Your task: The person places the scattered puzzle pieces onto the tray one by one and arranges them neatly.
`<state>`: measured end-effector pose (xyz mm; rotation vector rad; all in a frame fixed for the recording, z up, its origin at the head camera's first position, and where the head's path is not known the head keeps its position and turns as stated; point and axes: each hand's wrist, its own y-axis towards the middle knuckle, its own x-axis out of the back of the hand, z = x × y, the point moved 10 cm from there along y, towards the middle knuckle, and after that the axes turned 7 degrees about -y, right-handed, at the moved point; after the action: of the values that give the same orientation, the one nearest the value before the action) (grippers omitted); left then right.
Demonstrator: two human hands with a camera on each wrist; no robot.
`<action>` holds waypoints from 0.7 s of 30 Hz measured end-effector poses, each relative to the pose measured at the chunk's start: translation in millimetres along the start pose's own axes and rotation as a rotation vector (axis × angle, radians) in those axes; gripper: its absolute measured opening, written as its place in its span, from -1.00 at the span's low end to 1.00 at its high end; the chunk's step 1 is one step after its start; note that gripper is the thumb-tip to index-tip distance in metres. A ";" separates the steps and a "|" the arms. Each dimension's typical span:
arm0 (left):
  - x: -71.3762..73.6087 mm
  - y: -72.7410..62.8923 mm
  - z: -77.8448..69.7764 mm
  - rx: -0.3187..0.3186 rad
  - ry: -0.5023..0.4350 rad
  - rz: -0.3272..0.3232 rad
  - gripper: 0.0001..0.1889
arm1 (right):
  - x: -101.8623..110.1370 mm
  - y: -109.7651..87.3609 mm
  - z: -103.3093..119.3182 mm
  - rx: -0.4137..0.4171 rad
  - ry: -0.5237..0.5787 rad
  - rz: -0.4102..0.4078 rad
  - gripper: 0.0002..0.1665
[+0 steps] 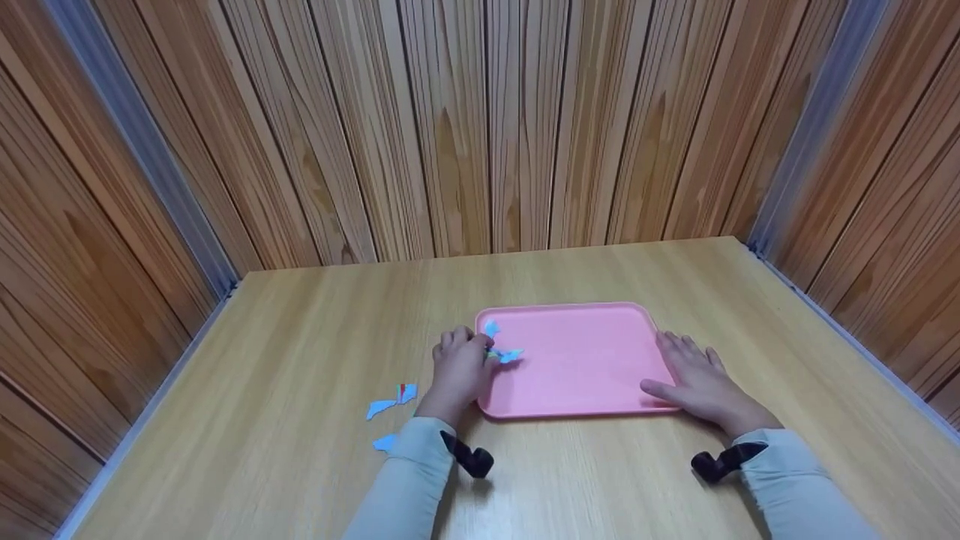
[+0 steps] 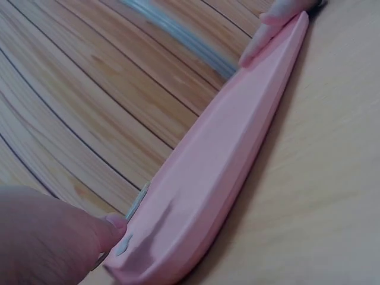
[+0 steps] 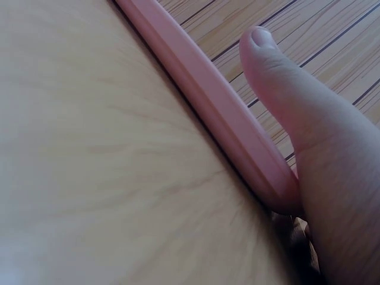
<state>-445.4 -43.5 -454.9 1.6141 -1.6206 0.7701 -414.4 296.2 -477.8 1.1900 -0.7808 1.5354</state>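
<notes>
My left hand (image 1: 459,369) is over the left rim of a pink tray (image 1: 581,364), pinching a flat, jagged light-blue piece (image 1: 511,355) that looks like cut card. Seen nearly edge-on in the left wrist view, this piece (image 2: 138,200) sticks out past the thumb and a shadow falls on the tray. Another small blue piece (image 1: 491,328) shows inside the tray's far left corner. At the tray's right side, my right hand (image 1: 701,386) rests with straight fingers along the rim. Its thumb (image 3: 279,77) reaches over the near right corner.
Several similar loose blue pieces lie on the wooden table (image 1: 300,360) left of the tray, one bearing a red stripe (image 1: 407,393) and another (image 1: 385,442) partly behind the left sleeve. Wood-panelled walls (image 1: 450,127) border the table at the back and sides.
</notes>
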 end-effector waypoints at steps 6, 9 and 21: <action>-12.2 0.1 -5.9 -0.006 0.029 0.023 -0.70 | -2.5 0.4 0.2 0.005 0.012 -0.002 0.22; -13.5 -1.1 -8.3 -0.003 0.024 0.023 -0.69 | -5.7 3.3 0.5 -0.001 0.016 0.013 0.24; -25.8 -2.4 -18.0 -0.010 0.070 0.019 -0.69 | -3.1 -1.2 -2.4 -0.024 0.032 0.034 0.24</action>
<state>-442.6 -14.1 -466.0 1.5492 -1.5898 0.8185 -414.0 297.8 -481.5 1.1368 -0.7999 1.5651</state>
